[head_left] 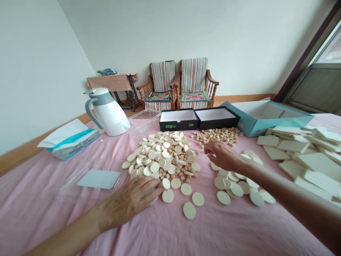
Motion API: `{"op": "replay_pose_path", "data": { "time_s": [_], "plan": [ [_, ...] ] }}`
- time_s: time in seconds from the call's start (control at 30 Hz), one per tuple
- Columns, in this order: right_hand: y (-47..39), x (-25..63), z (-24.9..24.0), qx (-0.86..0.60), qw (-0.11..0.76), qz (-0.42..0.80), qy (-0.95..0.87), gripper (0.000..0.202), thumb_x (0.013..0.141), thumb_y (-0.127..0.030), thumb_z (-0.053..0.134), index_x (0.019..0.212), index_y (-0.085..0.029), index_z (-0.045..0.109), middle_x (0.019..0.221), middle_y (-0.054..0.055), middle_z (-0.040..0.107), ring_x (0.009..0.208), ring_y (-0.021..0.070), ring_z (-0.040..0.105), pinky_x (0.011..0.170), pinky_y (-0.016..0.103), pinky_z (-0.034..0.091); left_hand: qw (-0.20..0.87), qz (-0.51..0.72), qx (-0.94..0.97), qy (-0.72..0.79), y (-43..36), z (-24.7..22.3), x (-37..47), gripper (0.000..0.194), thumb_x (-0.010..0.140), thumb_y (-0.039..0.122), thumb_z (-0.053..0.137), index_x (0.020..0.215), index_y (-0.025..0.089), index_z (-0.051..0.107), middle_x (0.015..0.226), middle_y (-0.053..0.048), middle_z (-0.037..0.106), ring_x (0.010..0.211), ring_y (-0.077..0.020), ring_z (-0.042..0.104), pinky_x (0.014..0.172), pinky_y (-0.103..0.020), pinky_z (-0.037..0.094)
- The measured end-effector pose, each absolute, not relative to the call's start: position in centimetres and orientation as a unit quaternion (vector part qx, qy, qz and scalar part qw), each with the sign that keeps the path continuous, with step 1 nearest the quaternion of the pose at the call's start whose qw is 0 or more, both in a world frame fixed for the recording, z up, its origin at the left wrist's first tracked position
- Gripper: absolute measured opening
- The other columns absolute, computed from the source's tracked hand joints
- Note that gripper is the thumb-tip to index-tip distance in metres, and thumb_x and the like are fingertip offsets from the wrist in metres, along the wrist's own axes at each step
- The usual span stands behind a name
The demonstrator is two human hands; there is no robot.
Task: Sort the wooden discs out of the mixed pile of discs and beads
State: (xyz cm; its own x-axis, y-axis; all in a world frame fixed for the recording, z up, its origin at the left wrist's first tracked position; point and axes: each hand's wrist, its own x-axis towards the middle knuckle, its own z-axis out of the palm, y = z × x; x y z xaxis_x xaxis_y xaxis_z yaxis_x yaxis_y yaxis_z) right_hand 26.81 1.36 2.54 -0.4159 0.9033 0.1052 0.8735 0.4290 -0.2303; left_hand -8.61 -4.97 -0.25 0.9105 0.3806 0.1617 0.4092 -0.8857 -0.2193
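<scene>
My left hand point(133, 197) lies with fingers stretched at the near left edge of a heap of pale wooden discs point(160, 156). Small round wooden beads point(183, 170) are mixed into the heap's right and lower side. Several loose discs point(189, 210) lie in front of it. My right hand point(220, 154) is held between a spread of wooden beads point(220, 136) and a second group of discs point(236, 188). Its fingers are curled together, and whatever they hold, if anything, is hidden.
Two black boxes point(179, 125) and a turquoise box point(277, 121) stand behind the piles. Square wooden plates point(319, 167) are heaped at the right. On the left are a white jug point(110, 117), a plastic bag point(71, 140) and a clear tray holding a pale sheet point(98, 179).
</scene>
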Motion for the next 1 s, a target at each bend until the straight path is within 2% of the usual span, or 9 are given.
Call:
{"op": "replay_pose_path", "data": {
  "time_s": [0.1,0.2,0.37,0.43,0.53,0.63,0.7,0.83,1.0],
  "plan": [
    [3.3,27.5,2.5,-0.551,0.153,0.002,-0.821,0.022,0.074,-0.004,0.049,0.088,-0.012,0.064,0.089,0.011,0.063,0.086,0.0199,0.056,0.075,0.028,0.039,0.161,-0.067,-0.968,-0.18,-3.6,0.1,-8.2,0.036,0.092,0.022,0.051,0.127,0.019,0.049,0.128,-0.011,0.055,0.121,-0.0229,0.047,0.102,-0.041,0.04],
    [3.8,26.6,2.1,-0.531,0.165,0.015,-0.831,0.025,0.079,-0.011,0.051,0.1,-0.014,0.064,0.098,0.011,0.064,0.094,0.0207,0.057,0.08,0.028,0.039,0.174,-0.078,-0.968,-0.164,-2.2,1.0,-8.1,0.037,0.09,0.036,0.053,0.123,0.018,0.052,0.124,-0.012,0.057,0.118,-0.0244,0.049,0.101,-0.043,0.04],
    [3.5,24.0,1.0,-0.539,0.089,0.067,-0.835,0.017,0.078,-0.014,0.052,0.092,-0.015,0.064,0.091,0.01,0.065,0.082,0.0189,0.06,0.067,0.025,0.038,0.201,-0.111,-0.945,-0.233,0.7,2.7,-7.7,0.032,0.093,0.017,0.047,0.124,0.018,0.05,0.125,-0.011,0.056,0.122,-0.0237,0.047,0.101,-0.043,0.04],
    [3.6,23.6,0.5,-0.55,0.078,0.059,-0.83,0.016,0.077,-0.01,0.05,0.086,-0.015,0.062,0.089,0.01,0.064,0.078,0.0179,0.059,0.063,0.024,0.036,0.183,-0.13,-0.934,-0.278,1.1,3.3,-6.5,0.03,0.093,0.019,0.045,0.122,0.017,0.052,0.125,-0.012,0.056,0.122,-0.0239,0.046,0.1,-0.044,0.04],
    [4.2,24.2,0.0,-0.564,0.101,0.044,-0.819,0.018,0.074,-0.006,0.048,0.083,-0.015,0.061,0.087,0.009,0.064,0.078,0.017,0.059,0.064,0.024,0.036,0.117,-0.161,-0.943,-0.268,-0.1,3.4,-3.3,0.03,0.094,0.03,0.045,0.119,0.017,0.055,0.127,-0.013,0.054,0.123,-0.0261,0.044,0.103,-0.047,0.036],
    [5.0,25.6,0.3,-0.584,0.12,0.028,-0.802,0.02,0.072,-0.005,0.047,0.083,-0.014,0.06,0.087,0.01,0.064,0.08,0.0182,0.058,0.069,0.025,0.037,0.018,-0.122,-0.98,-0.157,-2.7,2.6,0.5,0.053,0.085,0.055,0.052,0.124,0.019,0.053,0.131,-0.012,0.053,0.124,-0.0285,0.042,0.104,-0.046,0.033],
    [5.4,26.3,0.7,-0.597,0.127,0.014,-0.792,0.021,0.074,-0.006,0.046,0.087,-0.012,0.061,0.091,0.013,0.063,0.084,0.0207,0.058,0.072,0.027,0.038,-0.009,-0.118,-0.986,-0.114,-4.2,1.8,2.6,0.062,0.08,0.061,0.054,0.129,0.023,0.05,0.133,-0.011,0.052,0.127,-0.0298,0.039,0.106,-0.047,0.03],
    [6.4,25.6,1.2,-0.584,0.135,0.021,-0.8,0.03,0.074,-0.006,0.047,0.098,-0.012,0.063,0.103,0.014,0.064,0.096,0.0221,0.056,0.081,0.028,0.038,0.021,-0.102,-0.988,-0.116,-4.8,0.8,4.6,0.052,0.088,0.053,0.047,0.129,0.021,0.049,0.136,-0.01,0.048,0.129,-0.0282,0.036,0.106,-0.047,0.027],
    [8.2,22.2,0.5,-0.566,0.133,0.072,-0.811,0.039,0.073,-0.008,0.05,0.11,-0.015,0.062,0.107,0.011,0.066,0.101,0.0209,0.057,0.083,0.025,0.04,0.068,-0.101,-0.975,-0.184,-3.3,0.7,4.6,0.018,0.091,0.029,0.046,0.094,0.016,0.059,0.1,-0.007,0.061,0.105,-0.0227,0.051,0.106,-0.05,0.024]
  ]
}}
